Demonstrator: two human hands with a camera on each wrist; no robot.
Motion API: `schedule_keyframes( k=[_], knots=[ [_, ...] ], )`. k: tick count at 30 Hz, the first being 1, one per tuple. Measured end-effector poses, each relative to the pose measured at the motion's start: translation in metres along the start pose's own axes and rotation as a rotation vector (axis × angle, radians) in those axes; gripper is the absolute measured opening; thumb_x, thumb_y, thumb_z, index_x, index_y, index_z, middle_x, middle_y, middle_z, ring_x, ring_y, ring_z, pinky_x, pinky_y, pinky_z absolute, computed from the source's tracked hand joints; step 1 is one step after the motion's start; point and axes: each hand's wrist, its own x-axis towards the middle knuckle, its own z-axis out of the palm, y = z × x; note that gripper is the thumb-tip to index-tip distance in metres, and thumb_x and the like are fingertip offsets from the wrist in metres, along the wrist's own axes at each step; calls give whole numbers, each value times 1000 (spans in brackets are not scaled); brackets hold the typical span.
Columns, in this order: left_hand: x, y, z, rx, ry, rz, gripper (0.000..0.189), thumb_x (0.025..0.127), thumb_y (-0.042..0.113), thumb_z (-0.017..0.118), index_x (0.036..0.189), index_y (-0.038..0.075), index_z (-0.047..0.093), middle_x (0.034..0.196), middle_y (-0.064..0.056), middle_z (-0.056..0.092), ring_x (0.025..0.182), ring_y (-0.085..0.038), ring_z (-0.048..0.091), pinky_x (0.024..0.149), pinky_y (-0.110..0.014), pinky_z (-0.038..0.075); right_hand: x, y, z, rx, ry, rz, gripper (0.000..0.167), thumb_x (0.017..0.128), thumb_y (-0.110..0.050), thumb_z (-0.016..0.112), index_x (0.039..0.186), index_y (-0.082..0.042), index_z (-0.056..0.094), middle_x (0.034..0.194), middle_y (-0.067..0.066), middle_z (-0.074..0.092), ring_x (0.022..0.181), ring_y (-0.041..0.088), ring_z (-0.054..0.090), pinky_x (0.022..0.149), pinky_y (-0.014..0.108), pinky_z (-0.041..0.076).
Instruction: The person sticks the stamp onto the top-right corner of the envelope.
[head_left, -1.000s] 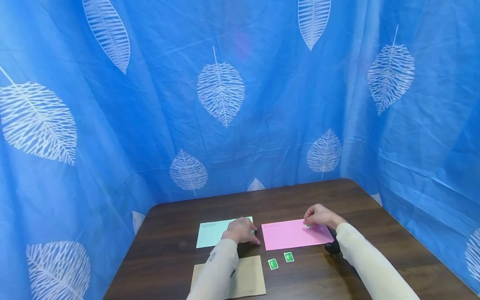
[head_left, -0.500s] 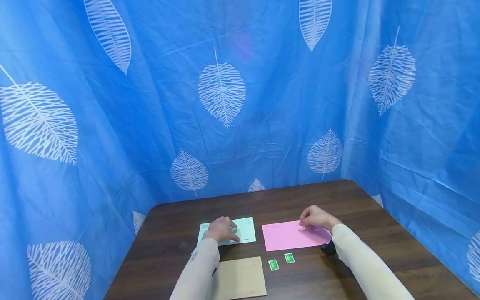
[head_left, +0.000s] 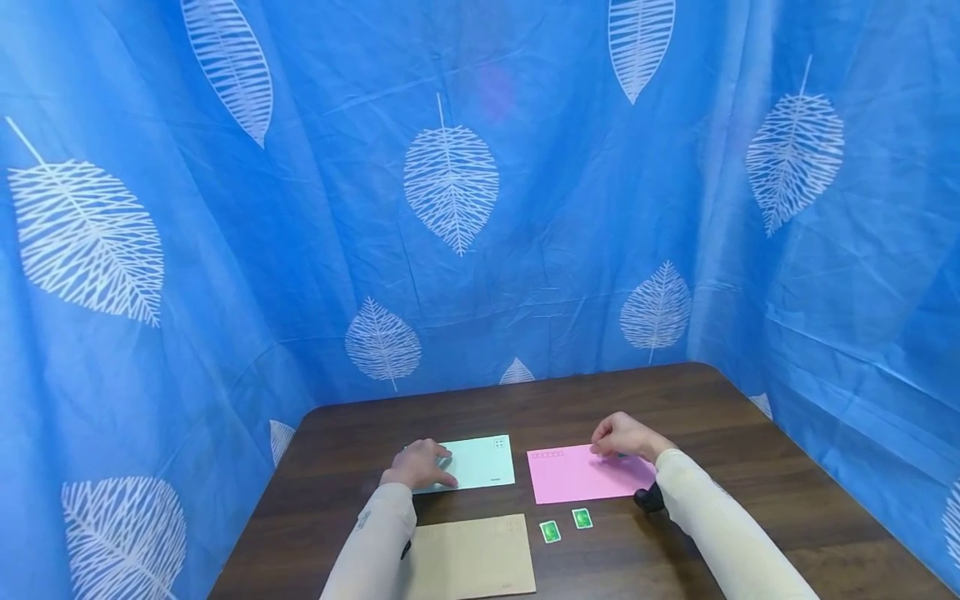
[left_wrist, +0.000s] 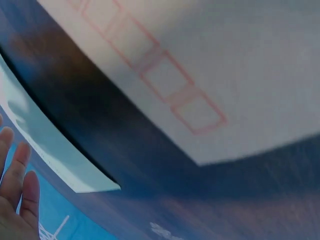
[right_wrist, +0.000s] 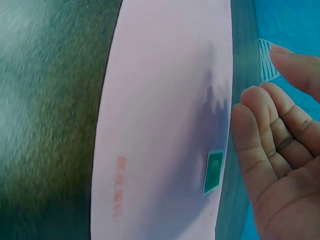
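Observation:
In the head view my left hand is over the left end of a mint-green envelope, fingers apart. Its fingers look fairly straight in the left wrist view; whether they touch the paper is unclear. My right hand hovers above the far right part of a pink envelope. Seen from the right wrist, that hand's fingers are loosely bent, the thumb stands apart, and nothing is between them. A green postage stamp lies on the pink envelope beside them, near its corner.
A tan envelope lies nearest the person, partly under the left sleeve. Two more green stamps lie right of it on the dark wooden table. A blue leaf-patterned curtain hangs behind the table.
My left hand has moved left across the mint envelope, uncovering its right end. My right hand has shifted slightly left, and the stamp that was at its fingers now lies on the pink envelope.

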Motion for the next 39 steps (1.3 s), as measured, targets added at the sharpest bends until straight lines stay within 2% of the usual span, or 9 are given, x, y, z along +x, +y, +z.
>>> schedule_keyframes(
  k=[4,11,15,23,33,39],
  knots=[
    [-1,-5,-3,-5,-1,12,61,71,35,91,124,12,72,130,-9,69,123,-32,61,99,-54,52,1,-1,4,-16,6,5,15,86,-11,76,94,0,70,84,7,69,75,19,64,71,34,57],
    [-1,-13,-5,3,-14,-11,66,71,36,90,129,14,69,135,-9,66,128,-33,59,102,-55,50,1,-3,6,-28,14,-10,15,86,-11,76,95,0,70,83,7,68,74,19,62,70,33,56],
    [-1,-12,-5,0,-17,-8,66,71,36,90,130,14,68,135,-10,65,128,-35,58,101,-57,50,1,-3,6,-6,8,-12,14,87,-10,76,94,1,70,81,8,68,72,19,62,67,32,55],
    [-7,-12,-2,6,-67,-67,61,76,38,86,130,15,68,139,-10,63,131,-35,55,100,-60,49,1,-1,12,13,-3,-4,13,86,-11,75,91,0,71,81,8,69,72,19,63,66,30,54],
    [-9,-15,-2,22,-55,-51,58,75,37,87,127,15,70,134,-9,66,126,-34,58,98,-59,51,5,-6,17,2,-15,-20,12,85,-11,75,91,-1,71,81,7,69,73,19,62,67,31,53],
    [-12,-10,-4,37,-57,-50,57,76,37,87,126,16,71,133,-8,66,125,-32,58,98,-59,51,3,-10,22,-2,-12,-12,11,86,-11,76,90,-2,72,81,7,68,73,19,63,68,31,55]
  ],
)
